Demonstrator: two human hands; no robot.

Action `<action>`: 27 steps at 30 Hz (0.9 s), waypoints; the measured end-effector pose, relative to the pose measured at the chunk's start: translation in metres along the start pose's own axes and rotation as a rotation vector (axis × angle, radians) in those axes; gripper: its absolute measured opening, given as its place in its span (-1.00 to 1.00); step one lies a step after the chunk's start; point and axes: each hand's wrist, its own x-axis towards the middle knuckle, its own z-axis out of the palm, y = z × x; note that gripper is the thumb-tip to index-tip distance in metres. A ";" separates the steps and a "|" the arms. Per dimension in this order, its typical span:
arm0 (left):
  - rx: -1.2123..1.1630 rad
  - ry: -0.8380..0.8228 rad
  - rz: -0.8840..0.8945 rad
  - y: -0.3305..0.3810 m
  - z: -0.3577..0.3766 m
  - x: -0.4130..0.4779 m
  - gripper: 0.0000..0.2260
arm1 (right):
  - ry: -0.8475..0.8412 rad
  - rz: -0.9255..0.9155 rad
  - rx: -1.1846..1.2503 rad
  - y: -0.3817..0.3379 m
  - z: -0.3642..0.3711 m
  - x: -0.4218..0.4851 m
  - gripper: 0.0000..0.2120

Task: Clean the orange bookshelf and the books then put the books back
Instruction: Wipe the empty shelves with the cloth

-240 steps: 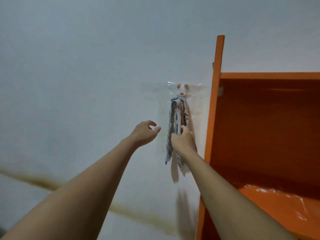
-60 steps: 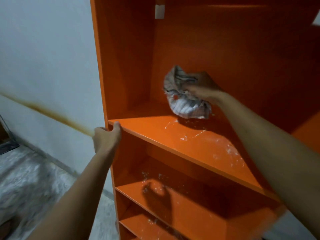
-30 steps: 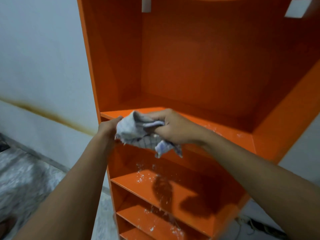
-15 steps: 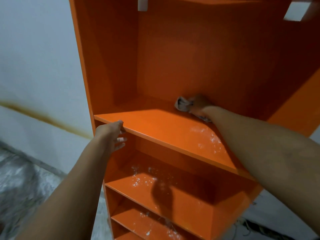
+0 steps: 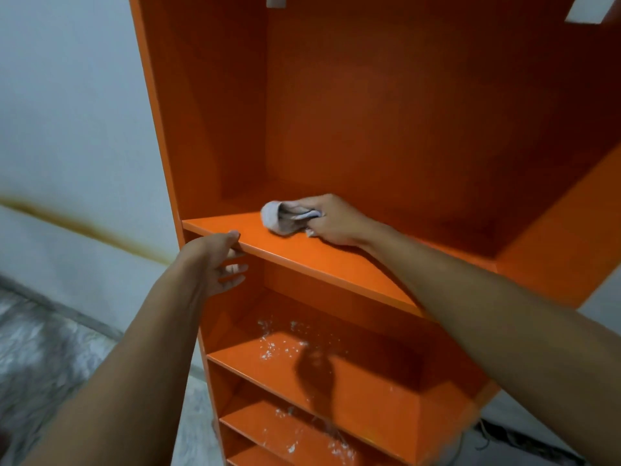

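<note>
Legible text, labels, brands, numbers, signs: none.

- Bookshelf (image 5: 369,112): plain orange panels and shelves, no lettering to be read.
- Cloth (image 5: 279,218), on the upper shelf of the bookshelf: faint woven lines only, no tag or print that can be read.
- Two pale patches (image 5: 276,0) at the top edge of the bookshelf: nothing readable on them.
</note>
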 end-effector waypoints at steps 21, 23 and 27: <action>-0.010 -0.041 0.036 -0.017 0.030 -0.022 -0.73 | 0.501 0.562 -0.227 0.045 -0.119 -0.045 -0.77; 0.001 -0.048 0.030 -0.016 0.031 -0.021 -0.73 | 0.362 0.599 -0.301 0.072 -0.103 -0.049 -0.77; -0.008 -0.037 0.023 -0.015 0.033 -0.018 -0.75 | 0.385 0.581 -0.085 0.064 -0.078 -0.063 -0.88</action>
